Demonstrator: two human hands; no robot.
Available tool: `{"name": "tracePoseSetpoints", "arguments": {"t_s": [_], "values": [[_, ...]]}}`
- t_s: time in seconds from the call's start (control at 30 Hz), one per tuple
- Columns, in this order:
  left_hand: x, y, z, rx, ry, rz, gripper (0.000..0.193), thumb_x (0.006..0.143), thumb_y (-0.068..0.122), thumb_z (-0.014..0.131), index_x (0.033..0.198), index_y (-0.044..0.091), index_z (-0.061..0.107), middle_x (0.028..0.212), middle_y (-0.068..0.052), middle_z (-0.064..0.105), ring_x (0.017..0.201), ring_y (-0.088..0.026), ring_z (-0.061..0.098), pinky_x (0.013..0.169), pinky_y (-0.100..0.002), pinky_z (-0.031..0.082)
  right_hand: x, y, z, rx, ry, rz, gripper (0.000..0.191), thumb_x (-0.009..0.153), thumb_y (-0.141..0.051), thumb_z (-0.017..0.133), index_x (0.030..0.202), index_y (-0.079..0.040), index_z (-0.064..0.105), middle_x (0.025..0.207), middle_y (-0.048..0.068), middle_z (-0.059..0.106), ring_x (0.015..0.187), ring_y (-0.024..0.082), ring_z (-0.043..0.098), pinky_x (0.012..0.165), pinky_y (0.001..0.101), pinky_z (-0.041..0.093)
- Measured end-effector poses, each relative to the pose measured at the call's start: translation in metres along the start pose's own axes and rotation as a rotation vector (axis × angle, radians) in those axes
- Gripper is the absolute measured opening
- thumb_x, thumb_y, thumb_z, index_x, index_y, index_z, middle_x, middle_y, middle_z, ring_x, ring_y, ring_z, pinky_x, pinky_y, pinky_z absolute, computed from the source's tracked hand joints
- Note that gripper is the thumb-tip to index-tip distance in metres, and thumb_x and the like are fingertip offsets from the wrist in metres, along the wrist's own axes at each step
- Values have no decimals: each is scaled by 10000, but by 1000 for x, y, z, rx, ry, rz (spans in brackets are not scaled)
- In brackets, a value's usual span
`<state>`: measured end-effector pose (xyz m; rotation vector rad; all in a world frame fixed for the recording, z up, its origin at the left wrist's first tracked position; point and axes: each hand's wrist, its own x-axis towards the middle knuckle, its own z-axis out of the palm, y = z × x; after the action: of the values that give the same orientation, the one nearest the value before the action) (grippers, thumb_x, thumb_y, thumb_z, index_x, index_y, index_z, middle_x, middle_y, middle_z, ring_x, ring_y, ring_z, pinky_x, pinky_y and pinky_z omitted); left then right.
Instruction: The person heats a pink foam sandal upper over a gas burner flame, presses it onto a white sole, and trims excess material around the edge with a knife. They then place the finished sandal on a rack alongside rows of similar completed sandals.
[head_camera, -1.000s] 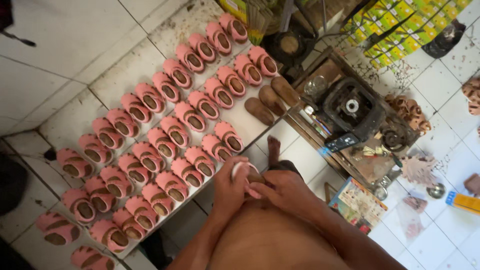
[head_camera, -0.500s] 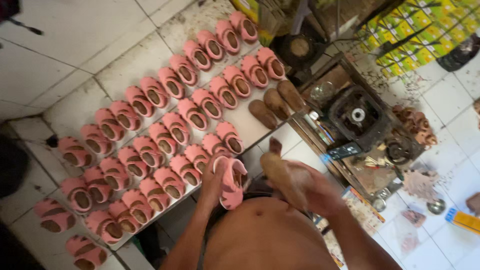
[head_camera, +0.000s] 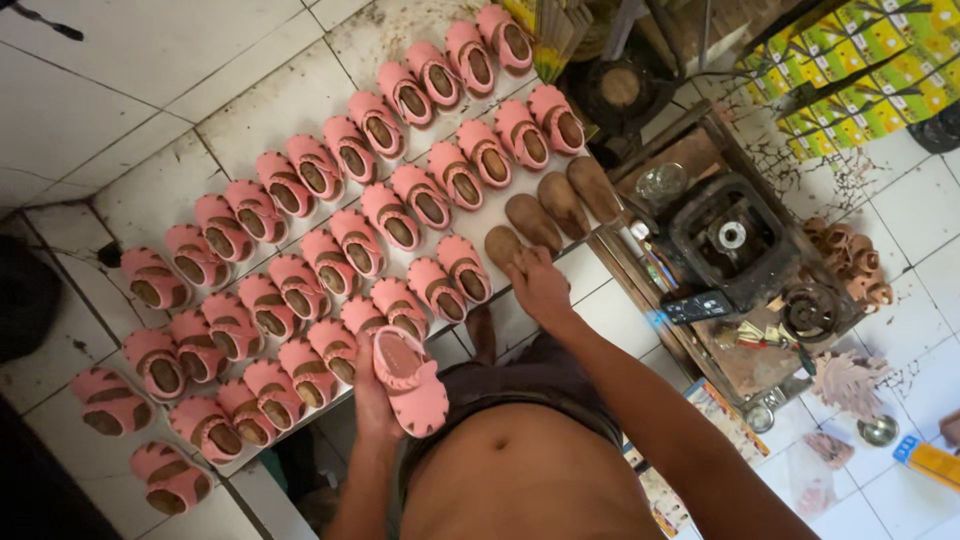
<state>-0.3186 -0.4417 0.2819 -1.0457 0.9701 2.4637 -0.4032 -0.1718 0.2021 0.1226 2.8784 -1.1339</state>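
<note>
Head view: my left hand (head_camera: 372, 395) grips a pink sandal (head_camera: 410, 380); my right hand (head_camera: 540, 285) closes on a brown wooden last (head_camera: 503, 246) beside rows of pink sandals (head_camera: 330, 200).

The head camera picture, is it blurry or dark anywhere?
Head view: mostly sharp and evenly lit; the pink shoe in the left hand and the right hand on a brown shoe form look crisp. The left edge and bottom-left corner fall into deep shadow. Floor tiles lean, tilted by the camera.
</note>
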Motion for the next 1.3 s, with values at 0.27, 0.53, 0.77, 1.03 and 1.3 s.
{"name": "tracePoseSetpoints", "arguments": {"t_s": [0.27,0.53,0.77,1.03,1.3], "values": [[-3,-13,9,12,11,-40,593,975,648,495,1115,91,644,922,-97,705,783,-240,701,683,-397,599,17,-11,3,-242,-105,15,356,937,-355,685,1083,-32,653,1039,185,658,889,401,690,717,527,557],[7,0,72,1,-319,-168,670,966,697,454,1141,81,655,928,-145,711,759,-269,715,637,-402,600,-22,-51,-54,541,-118,131,350,935,-206,752,1235,-29,719,867,58,732,771,121,664,698,271,543],[4,-3,123,442,-417,78,579,976,557,493,1227,44,593,959,-141,672,707,-231,676,568,-433,586,-68,-113,-145,713,-218,32,336,904,-89,744,1225,-12,686,907,22,690,813,65,636,731,237,539],[-10,13,129,437,-659,24,625,1025,578,473,1348,47,540,923,-147,688,755,-235,703,669,-377,605,-61,-121,-157,496,-46,-60,252,863,-58,764,1107,-8,727,930,35,707,808,99,667,713,267,544],[-6,13,135,15,-416,-180,646,1028,628,443,1248,35,572,956,-113,698,832,-213,711,741,-366,602,-75,-139,-151,824,-227,-76,215,940,4,711,1153,22,730,1073,78,708,963,150,696,826,294,592]]}}
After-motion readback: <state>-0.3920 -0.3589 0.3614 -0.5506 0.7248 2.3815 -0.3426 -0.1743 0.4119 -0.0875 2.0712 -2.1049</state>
